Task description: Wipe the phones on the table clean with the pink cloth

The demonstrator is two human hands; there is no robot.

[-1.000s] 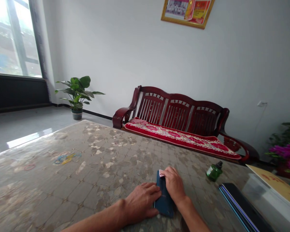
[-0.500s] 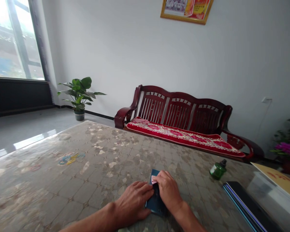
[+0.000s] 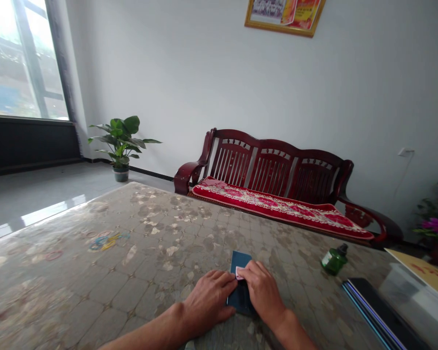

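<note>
A dark blue, glossy smartphone (image 3: 241,296) lies flat on the table in front of me, its long side running away from me. My left hand (image 3: 209,301) rests along its left side, with the fingers at the edge and the thumb near the bottom corner, gripping it. Pinched in my right hand (image 3: 261,289) is a small pinkish-white pad (image 3: 238,273), pressed against the phone's upper part. The right hand covers much of the phone's right edge.
A green bottle (image 3: 335,259) with a black cap stands to the right. Nearer me lie a stack of flat dark devices (image 3: 379,306) and a translucent box (image 3: 416,287). Coloured rubber bands (image 3: 107,240) lie at left. A red wooden bench (image 3: 273,167) stands beyond the table.
The pad in my right hand has slid a little toward me along the phone, baring more of its top end. My left hand keeps its place beside the phone. The view has shifted slightly.
</note>
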